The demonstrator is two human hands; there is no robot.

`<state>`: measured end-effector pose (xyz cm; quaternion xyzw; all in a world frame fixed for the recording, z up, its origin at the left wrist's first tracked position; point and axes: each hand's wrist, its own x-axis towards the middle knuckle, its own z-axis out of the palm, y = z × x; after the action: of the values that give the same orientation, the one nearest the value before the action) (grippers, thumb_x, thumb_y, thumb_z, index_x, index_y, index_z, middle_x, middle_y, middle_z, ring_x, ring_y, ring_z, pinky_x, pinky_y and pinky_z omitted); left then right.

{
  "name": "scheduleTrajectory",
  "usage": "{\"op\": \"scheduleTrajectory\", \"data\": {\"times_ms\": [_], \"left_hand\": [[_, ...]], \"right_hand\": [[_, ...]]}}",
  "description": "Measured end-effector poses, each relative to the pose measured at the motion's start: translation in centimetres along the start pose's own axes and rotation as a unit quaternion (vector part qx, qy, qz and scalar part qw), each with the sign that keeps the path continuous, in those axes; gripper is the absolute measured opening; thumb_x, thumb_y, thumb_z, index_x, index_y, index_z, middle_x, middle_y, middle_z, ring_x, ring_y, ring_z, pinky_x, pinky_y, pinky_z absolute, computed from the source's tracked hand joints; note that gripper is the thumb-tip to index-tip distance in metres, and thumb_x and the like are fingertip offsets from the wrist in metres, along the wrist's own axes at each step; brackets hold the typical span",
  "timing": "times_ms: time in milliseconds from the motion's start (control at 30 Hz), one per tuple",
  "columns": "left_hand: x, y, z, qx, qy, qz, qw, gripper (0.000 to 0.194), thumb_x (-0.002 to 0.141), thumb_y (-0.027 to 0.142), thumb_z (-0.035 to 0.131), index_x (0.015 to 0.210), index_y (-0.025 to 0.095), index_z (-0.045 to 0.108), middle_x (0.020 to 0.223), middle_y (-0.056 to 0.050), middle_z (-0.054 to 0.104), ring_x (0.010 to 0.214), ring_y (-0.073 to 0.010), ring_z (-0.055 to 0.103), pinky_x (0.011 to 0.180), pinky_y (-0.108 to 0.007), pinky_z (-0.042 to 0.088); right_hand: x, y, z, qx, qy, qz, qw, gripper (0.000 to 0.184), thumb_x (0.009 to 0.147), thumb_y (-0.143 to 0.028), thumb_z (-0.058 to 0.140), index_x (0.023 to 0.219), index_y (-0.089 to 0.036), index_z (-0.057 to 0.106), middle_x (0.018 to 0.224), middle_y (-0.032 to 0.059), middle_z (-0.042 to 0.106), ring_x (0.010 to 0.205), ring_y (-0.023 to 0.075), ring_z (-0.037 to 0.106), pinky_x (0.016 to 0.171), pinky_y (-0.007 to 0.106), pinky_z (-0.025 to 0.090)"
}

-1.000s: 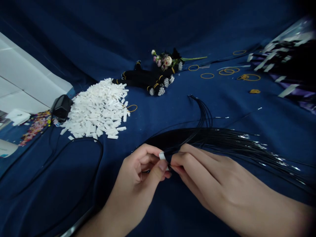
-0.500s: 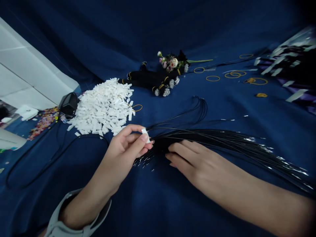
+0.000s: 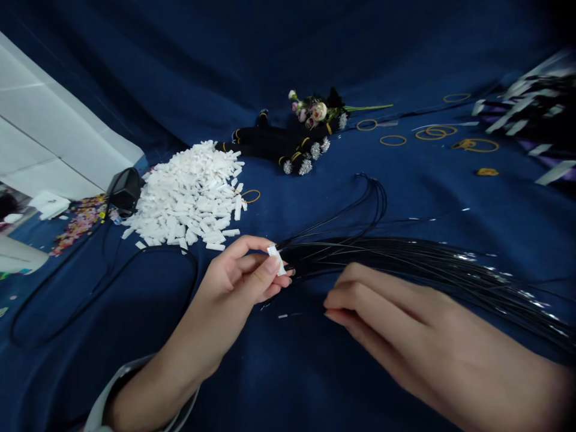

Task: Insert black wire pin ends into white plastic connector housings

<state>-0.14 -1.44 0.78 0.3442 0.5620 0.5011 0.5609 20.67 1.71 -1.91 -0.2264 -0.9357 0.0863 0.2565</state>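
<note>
My left hand [image 3: 243,279] pinches a small white plastic connector [image 3: 275,258] between thumb and forefinger, right at the near end of a long bundle of thin black wires [image 3: 405,261] lying across the blue cloth. My right hand [image 3: 382,315] hovers just right of it, fingers curled together low over the wire ends, nothing clearly in them. A few loose wires loop upward [image 3: 373,192] from the bundle.
A heap of white connectors [image 3: 189,195] lies at the left, beside a black adapter [image 3: 123,189] with its cable [image 3: 103,282]. Finished black bundles with small flowers [image 3: 292,141] lie behind. Yellow rubber bands [image 3: 432,132] are scattered at the back right, and packaged wires [image 3: 535,114] at the far right.
My left hand drew the white connector away from my right hand and to the left end of the bundle. My right hand let go and now hovers over the wire ends.
</note>
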Motion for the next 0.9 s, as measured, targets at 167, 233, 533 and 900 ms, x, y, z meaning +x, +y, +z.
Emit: {"op": "scheduleTrajectory", "data": {"times_ms": [167,233,533,900], "left_hand": [[-0.51,0.15,0.26,0.012,-0.008,-0.014,1.0,0.006,0.085,0.022,0.074,0.087,0.024,0.068,0.071,0.009,0.076,0.068,-0.0037,0.072,0.066,-0.007,0.055],[-0.6,0.13,0.37,0.016,-0.015,-0.015,1.0,0.006,0.085,0.023,0.073,0.087,0.025,0.068,0.071,0.009,0.075,0.068,-0.0038,0.072,0.067,-0.007,0.055],[-0.89,0.19,0.48,0.04,-0.026,-0.025,0.999,0.005,0.086,0.026,0.073,0.087,0.025,0.068,0.072,0.009,0.076,0.072,-0.0044,0.073,0.069,-0.007,0.055],[-0.68,0.33,0.46,0.039,-0.026,-0.023,0.999,0.005,0.086,0.022,0.072,0.087,0.025,0.068,0.073,0.009,0.075,0.071,-0.0045,0.073,0.068,-0.007,0.055]], "right_hand": [[-0.17,0.71,-0.63,-0.029,0.099,0.048,0.994,0.007,0.099,-0.02,0.047,0.099,-0.02,0.053,0.092,-0.0023,0.057,0.074,0.0048,0.057,0.064,0.021,0.042],[-0.11,0.92,-0.65,-0.033,0.099,0.051,0.993,0.008,0.1,-0.021,0.046,0.098,-0.02,0.054,0.091,-0.0027,0.057,0.073,0.0042,0.057,0.063,0.021,0.043],[0.37,0.88,-0.51,-0.037,0.099,0.027,0.994,0.016,0.1,-0.021,0.043,0.091,-0.019,0.055,0.082,-0.0016,0.055,0.062,0.0066,0.053,0.057,0.024,0.044],[0.24,1.0,-0.82,-0.006,0.075,0.017,0.997,0.011,0.099,-0.019,0.045,0.092,-0.018,0.054,0.082,-0.0014,0.055,0.062,0.0061,0.053,0.055,0.022,0.041]]}}
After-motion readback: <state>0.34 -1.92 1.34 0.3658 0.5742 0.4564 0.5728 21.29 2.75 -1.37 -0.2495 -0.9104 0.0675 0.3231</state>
